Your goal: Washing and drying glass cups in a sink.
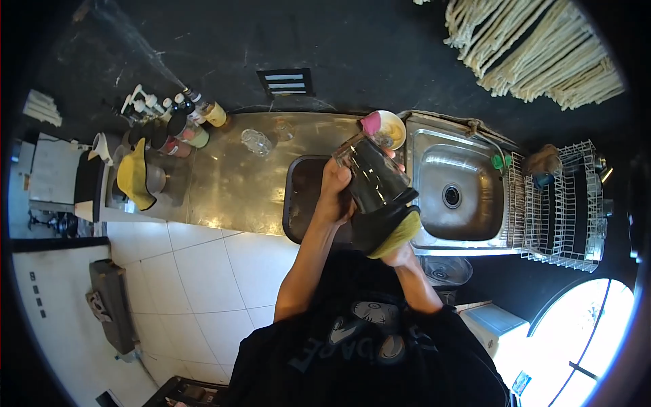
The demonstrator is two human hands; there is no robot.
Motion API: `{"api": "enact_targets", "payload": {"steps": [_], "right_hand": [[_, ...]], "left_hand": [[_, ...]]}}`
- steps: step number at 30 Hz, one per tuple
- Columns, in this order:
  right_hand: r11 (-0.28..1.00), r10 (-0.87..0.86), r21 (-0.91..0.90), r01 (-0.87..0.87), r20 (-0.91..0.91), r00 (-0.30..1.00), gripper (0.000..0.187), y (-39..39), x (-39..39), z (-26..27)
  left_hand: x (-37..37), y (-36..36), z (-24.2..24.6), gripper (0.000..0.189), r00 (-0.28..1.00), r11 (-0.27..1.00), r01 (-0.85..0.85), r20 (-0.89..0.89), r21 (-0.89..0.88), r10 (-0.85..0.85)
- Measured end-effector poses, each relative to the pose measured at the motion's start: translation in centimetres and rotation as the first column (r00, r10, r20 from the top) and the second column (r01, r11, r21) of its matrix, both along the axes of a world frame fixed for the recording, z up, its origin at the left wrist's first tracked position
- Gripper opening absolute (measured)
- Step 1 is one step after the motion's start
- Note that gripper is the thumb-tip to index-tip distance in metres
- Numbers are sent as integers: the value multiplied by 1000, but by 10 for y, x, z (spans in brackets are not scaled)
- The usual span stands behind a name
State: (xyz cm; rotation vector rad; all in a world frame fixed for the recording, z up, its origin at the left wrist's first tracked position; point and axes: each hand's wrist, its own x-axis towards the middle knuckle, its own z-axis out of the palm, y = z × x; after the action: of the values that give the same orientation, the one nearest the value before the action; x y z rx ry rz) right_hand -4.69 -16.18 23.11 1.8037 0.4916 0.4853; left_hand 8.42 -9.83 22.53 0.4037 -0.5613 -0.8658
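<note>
My left hand (pixel 336 191) grips a clear glass vessel (pixel 375 173), its thumb on the near side and fingertips showing beyond it. The glass is tilted over a dark brown tray (pixel 305 198) on the steel counter. A black-and-yellow cloth (pixel 389 234) is bunched against the lower right end of the glass. My right hand (pixel 399 256) holds that cloth, which hides most of its fingers. Whether any cloth is inside the glass, I cannot tell. Behind the glass stands a white bowl (pixel 399 122) with a pink cloth (pixel 371 123) over its rim.
To the right are a steel sink (pixel 452 224) with a tap (pixel 488 137) and a white wire dish rack (pixel 559 203). Two clear glass items, including a ribbed glass (pixel 256 142), stand on the counter (pixel 234 188). Pump bottles (pixel 147 104) and a yellow cloth (pixel 133 175) are at left.
</note>
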Motion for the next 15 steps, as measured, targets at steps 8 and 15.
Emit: {"api": "enact_targets", "payload": {"steps": [8, 15], "right_hand": [[-992, 120, 67, 106, 271, 955, 44, 27, 24, 3], [-846, 287, -327, 420, 384, 877, 45, 14, 25, -18]], "left_hand": [[11, 31, 8, 80, 990, 996, -84, -107, 25, 87], [21, 42, 7, 52, 944, 858, -239, -97, 455, 315]]}}
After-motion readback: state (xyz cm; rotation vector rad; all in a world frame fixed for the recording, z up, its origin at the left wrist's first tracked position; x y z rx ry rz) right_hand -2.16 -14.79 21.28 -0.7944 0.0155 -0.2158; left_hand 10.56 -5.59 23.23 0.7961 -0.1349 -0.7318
